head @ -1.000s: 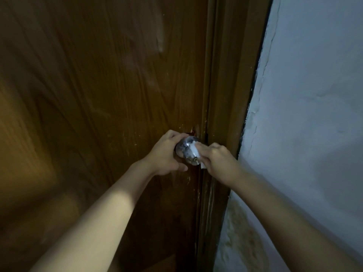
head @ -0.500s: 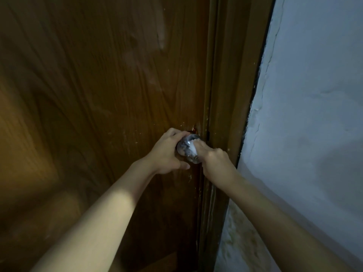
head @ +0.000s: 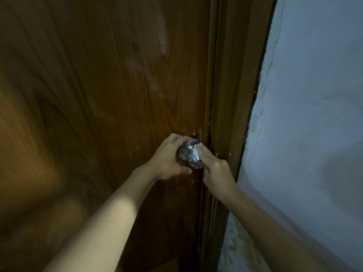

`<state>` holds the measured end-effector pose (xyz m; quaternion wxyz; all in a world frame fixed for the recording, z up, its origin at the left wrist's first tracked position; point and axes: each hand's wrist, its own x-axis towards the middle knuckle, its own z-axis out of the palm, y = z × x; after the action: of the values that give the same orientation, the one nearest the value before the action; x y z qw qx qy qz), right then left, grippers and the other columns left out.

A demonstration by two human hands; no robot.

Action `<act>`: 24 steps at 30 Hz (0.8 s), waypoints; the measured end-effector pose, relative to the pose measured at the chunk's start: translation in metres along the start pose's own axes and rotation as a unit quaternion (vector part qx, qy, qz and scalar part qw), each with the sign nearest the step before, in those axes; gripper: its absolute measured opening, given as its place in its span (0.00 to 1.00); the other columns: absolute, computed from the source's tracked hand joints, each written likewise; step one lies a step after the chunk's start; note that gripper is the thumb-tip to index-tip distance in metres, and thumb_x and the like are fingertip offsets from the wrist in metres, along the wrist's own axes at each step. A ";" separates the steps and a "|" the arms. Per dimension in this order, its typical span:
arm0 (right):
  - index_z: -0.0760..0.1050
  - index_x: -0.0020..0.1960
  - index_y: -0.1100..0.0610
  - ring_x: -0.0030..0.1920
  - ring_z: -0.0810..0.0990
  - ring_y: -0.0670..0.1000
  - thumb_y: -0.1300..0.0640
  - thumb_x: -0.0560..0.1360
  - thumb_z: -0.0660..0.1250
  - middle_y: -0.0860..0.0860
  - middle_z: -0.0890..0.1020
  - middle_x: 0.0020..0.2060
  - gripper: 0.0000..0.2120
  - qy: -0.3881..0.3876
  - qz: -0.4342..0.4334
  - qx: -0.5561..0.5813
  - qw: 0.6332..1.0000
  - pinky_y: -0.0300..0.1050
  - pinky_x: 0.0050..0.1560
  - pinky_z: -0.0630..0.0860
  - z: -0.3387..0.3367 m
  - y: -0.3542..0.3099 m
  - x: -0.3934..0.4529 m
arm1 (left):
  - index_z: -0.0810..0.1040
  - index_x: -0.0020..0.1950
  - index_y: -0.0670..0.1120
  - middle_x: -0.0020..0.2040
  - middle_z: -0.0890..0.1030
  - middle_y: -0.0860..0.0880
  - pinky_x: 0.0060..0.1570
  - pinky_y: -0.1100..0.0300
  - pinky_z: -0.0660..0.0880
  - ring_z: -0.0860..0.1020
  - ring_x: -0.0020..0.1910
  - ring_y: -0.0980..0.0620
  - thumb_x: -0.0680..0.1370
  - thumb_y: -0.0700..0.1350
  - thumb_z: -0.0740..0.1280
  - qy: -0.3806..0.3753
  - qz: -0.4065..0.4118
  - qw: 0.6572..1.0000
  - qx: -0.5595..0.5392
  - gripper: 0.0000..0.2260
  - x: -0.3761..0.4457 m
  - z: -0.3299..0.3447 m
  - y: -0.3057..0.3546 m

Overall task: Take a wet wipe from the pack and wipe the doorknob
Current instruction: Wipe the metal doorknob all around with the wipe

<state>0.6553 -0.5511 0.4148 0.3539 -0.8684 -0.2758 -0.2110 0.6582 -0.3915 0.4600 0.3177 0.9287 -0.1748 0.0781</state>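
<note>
From the head camera, looking down, two bare forearms reach in from the bottom of the frame toward the middle, where they meet at a round, shiny silver metal doorknob [head: 189, 154]. The knob sits just right of centre, mounted near the right edge of a brown wooden door [head: 94, 99] whose glossy surface shows long streaks of grain and fills the left and centre of the frame. Small pale scratches fleck the wood around the knob.

The left hand [head: 169, 160] comes from the lower left; its fingers curl over the top of the knob and its thumb lies beneath, so it grips the knob from the left side. The right hand [head: 215, 170] comes from the lower right; its bent fingers press a small, crumpled white wet wipe [head: 196, 152] against the knob's right face. Only a scrap of the wipe shows between fingertips and metal. A small keyhole-like detail is visible low on the knob's front.

Right of the door runs a smooth brown wooden door frame [head: 231, 91], upright and slightly leaning in this wide view. Beyond it, the right side of the frame is a pale bluish-white plaster wall [head: 310, 114], uneven, with cracked, flaking edges along the frame.
</note>
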 end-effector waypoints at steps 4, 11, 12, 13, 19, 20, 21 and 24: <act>0.73 0.59 0.66 0.61 0.74 0.61 0.74 0.69 0.62 0.65 0.76 0.59 0.19 0.066 -0.084 -0.007 0.994 0.55 0.63 0.69 -0.003 0.004 -0.018 | 0.63 0.70 0.48 0.64 0.66 0.50 0.65 0.54 0.66 0.65 0.64 0.52 0.63 0.43 0.77 -0.007 0.002 1.000 -0.001 0.39 0.000 -0.002 0.000; 0.80 0.48 0.64 0.46 0.77 0.50 0.72 0.69 0.66 0.61 0.79 0.45 0.11 0.206 -0.064 -0.009 0.976 0.30 0.47 0.72 -0.022 -0.003 0.016 | 0.63 0.70 0.48 0.64 0.66 0.50 0.66 0.55 0.65 0.65 0.65 0.52 0.63 0.42 0.77 -0.010 -0.005 1.000 -0.015 0.39 -0.001 -0.002 0.001; 0.80 0.49 0.64 0.47 0.79 0.54 0.73 0.69 0.66 0.62 0.81 0.46 0.11 0.186 -0.065 -0.022 0.980 0.34 0.49 0.74 -0.021 -0.004 0.020 | 0.63 0.70 0.48 0.64 0.65 0.50 0.66 0.56 0.65 0.65 0.65 0.52 0.63 0.42 0.77 -0.012 -0.007 1.000 -0.017 0.39 -0.001 -0.002 0.001; 0.80 0.50 0.64 0.49 0.80 0.56 0.73 0.69 0.66 0.62 0.82 0.48 0.12 0.166 -0.062 -0.027 0.984 0.39 0.52 0.75 -0.018 -0.005 0.022 | 0.63 0.70 0.48 0.64 0.65 0.50 0.66 0.55 0.65 0.65 0.65 0.52 0.63 0.42 0.77 -0.014 -0.008 1.000 -0.019 0.39 -0.001 -0.002 0.000; 0.75 0.57 0.64 0.57 0.76 0.49 0.76 0.69 0.63 0.61 0.79 0.56 0.18 0.163 -0.022 0.049 0.985 0.34 0.59 0.69 0.009 -0.001 -0.005 | 0.62 0.70 0.48 0.63 0.65 0.51 0.67 0.52 0.66 0.65 0.65 0.52 0.63 0.43 0.77 -0.017 -0.009 1.000 -0.021 0.39 0.000 -0.002 -0.003; 0.75 0.57 0.64 0.55 0.78 0.46 0.76 0.69 0.64 0.61 0.79 0.56 0.18 0.165 -0.019 0.058 0.984 0.32 0.56 0.72 0.010 0.003 -0.014 | 0.62 0.70 0.49 0.63 0.65 0.51 0.67 0.52 0.66 0.65 0.65 0.52 0.63 0.43 0.77 -0.017 -0.009 1.000 -0.023 0.39 0.000 -0.002 -0.003; 0.76 0.56 0.64 0.49 0.80 0.42 0.76 0.68 0.64 0.60 0.79 0.55 0.18 0.159 -0.013 0.067 0.985 0.29 0.48 0.75 0.008 0.007 -0.022 | 0.62 0.70 0.49 0.63 0.65 0.52 0.68 0.53 0.65 0.64 0.65 0.52 0.63 0.43 0.77 -0.017 -0.009 1.000 -0.024 0.39 0.001 -0.001 -0.004; 0.78 0.53 0.64 0.42 0.83 0.46 0.75 0.69 0.65 0.60 0.83 0.49 0.15 0.160 0.030 0.089 0.983 0.24 0.41 0.74 -0.003 0.015 -0.032 | 0.62 0.70 0.50 0.64 0.65 0.52 0.67 0.56 0.64 0.64 0.65 0.53 0.63 0.43 0.77 -0.016 -0.004 1.000 -0.025 0.39 0.000 -0.001 -0.007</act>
<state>0.6401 -0.5725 0.3912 0.4752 -0.7967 -0.2066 -0.3110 0.6611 -0.3862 0.4571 0.3385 0.9222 -0.1776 0.0579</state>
